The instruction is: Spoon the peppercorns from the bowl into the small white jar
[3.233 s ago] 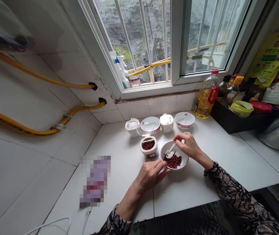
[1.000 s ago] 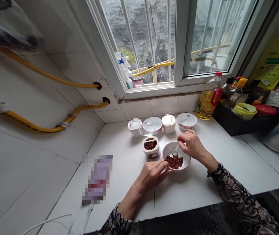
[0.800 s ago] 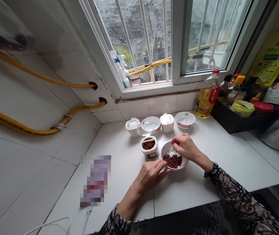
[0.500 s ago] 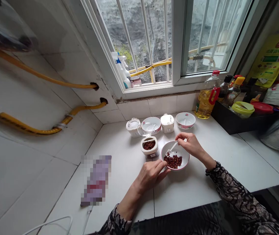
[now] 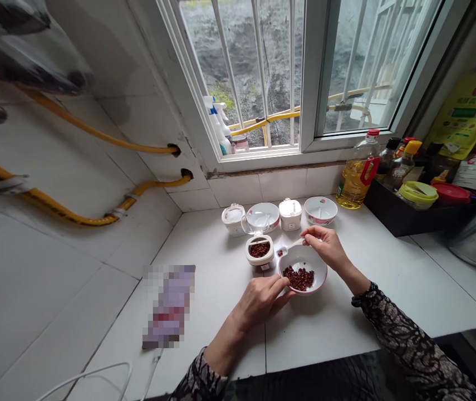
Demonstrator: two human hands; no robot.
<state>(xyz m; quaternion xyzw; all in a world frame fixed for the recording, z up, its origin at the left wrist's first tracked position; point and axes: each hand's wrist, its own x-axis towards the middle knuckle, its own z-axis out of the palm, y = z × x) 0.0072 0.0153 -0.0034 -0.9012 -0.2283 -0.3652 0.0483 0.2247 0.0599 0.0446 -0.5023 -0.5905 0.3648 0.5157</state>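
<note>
My left hand point(image 5: 265, 298) grips the near left rim of a white bowl point(image 5: 319, 264) with a pink edge. Dark red peppercorns point(image 5: 299, 278) lie in the bottom of that bowl. Between thumb and fingers my right hand point(image 5: 324, 245) pinches a small white spoon point(image 5: 291, 245). The spoon's scoop, with a few peppercorns in it, is over the bowl's far left rim. Close by on the left stands a seasoning jar point(image 5: 260, 252), its clear lid flipped up, also filled with dark red peppercorns.
Behind are two lidded jars point(image 5: 290, 215) point(image 5: 233, 220) and two flowered bowls point(image 5: 320, 210) point(image 5: 263, 217). An oil bottle point(image 5: 354, 172) and a black condiment box point(image 5: 392, 214) stand to the right. A blurred purple object point(image 5: 171, 306) and a white cable point(image 5: 127, 370) lie left.
My right hand has lifted the spoon out of the bowl and toward the open jar, with a few peppercorns in the scoop. My left hand stays on the bowl. The view has shifted slightly.
</note>
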